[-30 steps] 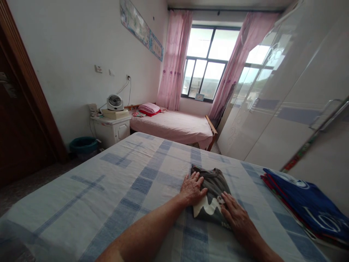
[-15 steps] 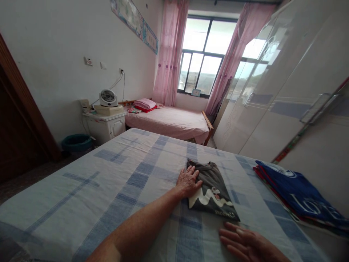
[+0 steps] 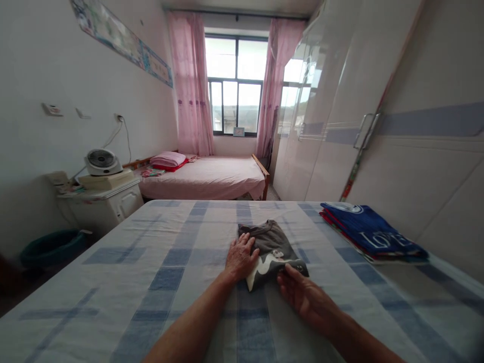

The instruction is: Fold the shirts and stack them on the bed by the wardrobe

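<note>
A folded dark grey T-shirt (image 3: 278, 242) with a white wavy print lies on the bed in front of me. My left hand (image 3: 242, 256) rests flat on its left side, fingers spread. At the near right edge, my right hand (image 3: 306, 297) has its thumb on top of the shirt and its fingers curled beneath, pinching the hem. That near edge looks slightly raised. Part of the printed lettering is hidden behind my right thumb.
The shirt lies on a blue-and-white checked bed sheet (image 3: 204, 282). To the right is a stack of folded clothes (image 3: 378, 234), blue on top. A white wardrobe (image 3: 416, 171) stands beyond it. A second bed (image 3: 212, 176), a fan (image 3: 102, 161) and a teal basin (image 3: 53, 247) are farther off.
My right hand has moved up and left from the bare sheet to the shirt's near edge and closed on it. The left hand stays on the shirt. The view has swung right.
</note>
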Available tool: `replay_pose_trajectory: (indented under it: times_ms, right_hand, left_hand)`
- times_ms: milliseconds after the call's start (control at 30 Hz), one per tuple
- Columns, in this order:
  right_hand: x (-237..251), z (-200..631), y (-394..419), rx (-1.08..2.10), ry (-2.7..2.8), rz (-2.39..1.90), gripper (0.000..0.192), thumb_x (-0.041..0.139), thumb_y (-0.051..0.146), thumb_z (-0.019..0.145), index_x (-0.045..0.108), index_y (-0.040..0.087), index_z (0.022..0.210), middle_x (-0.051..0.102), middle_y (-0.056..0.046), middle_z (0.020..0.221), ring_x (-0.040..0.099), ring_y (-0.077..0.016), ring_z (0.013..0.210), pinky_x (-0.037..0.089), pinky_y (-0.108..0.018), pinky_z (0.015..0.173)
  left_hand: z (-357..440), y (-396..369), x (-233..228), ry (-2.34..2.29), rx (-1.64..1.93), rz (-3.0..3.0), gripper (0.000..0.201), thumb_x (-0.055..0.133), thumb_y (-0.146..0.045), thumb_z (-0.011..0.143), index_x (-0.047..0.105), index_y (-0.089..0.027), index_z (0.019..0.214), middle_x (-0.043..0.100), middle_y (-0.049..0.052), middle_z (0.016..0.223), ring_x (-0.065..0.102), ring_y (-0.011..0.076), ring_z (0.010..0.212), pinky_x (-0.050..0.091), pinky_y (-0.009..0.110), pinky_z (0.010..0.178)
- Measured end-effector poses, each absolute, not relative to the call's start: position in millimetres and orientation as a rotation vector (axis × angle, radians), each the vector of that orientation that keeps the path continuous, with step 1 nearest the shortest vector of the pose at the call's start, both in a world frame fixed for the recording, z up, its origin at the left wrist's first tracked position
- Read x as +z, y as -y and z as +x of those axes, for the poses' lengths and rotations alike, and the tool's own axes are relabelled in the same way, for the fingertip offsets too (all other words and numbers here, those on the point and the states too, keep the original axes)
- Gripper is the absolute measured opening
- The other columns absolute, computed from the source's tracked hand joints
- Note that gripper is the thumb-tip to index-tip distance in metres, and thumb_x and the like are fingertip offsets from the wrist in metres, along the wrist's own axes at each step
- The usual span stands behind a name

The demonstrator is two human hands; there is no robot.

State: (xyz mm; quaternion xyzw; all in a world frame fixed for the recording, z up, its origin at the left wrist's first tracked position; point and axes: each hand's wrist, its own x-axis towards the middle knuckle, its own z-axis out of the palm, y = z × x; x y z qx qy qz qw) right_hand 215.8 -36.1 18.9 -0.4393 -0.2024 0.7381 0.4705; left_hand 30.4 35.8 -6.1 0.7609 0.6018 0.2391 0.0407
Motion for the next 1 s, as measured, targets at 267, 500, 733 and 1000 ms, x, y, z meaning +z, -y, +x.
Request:
replay_pose_trajectory:
  times_ms: [267,500,733,1000]
  right_hand:
    - [18,208,26,1.662,0.796,-1.026,0.03,0.071,0.033,0.069,0.063,0.016,0.091,0.068,-0.003,0.094,0.063,-0.0144,0.085,0.052,-0.025,0.074]
    - [21,213,7,1.581,0.686,-1.185,0.016,0.057,0.012,0.066,0.058,0.015,0.082,0.067,-0.003,0.075,0.063,-0.0131,0.065,0.052,-0.026,0.063]
    - [56,265,29,1.315,0.951,-0.998,0.024,0.06,0.021,0.067,0.064,0.018,0.091,0.07,-0.005,0.089,0.064,-0.0214,0.091,0.053,-0.032,0.076]
    - [111,307,-45,1.261,0.89,-1.0,0.018,0.051,-0.002,0.065,0.06,0.012,0.07,0.066,-0.004,0.062,0.06,-0.0133,0.057,0.052,-0.027,0.059]
  left_hand:
    - [29,-36,-5,-1.831,0.743,2.347,0.041,0.039,-0.035,0.09,0.053,-0.018,0.124,0.044,0.009,0.139,0.037,0.0218,0.13,0.026,0.041,0.109]
    - [27,-37,-4,-1.75,0.877,2.296,0.035,0.036,-0.034,0.092,0.059,-0.021,0.116,0.053,0.006,0.131,0.045,0.0189,0.124,0.031,0.038,0.107]
    - [16,-51,-11,-1.823,1.337,2.064,0.04,0.037,-0.028,0.09,0.049,-0.014,0.125,0.042,0.012,0.139,0.036,0.0204,0.13,0.032,0.036,0.108]
    - [13,-54,-15,-1.941,0.91,2.19,0.026,0.046,-0.022,0.084,0.065,-0.013,0.098,0.053,0.014,0.126,0.049,0.0249,0.118,0.036,0.037,0.104]
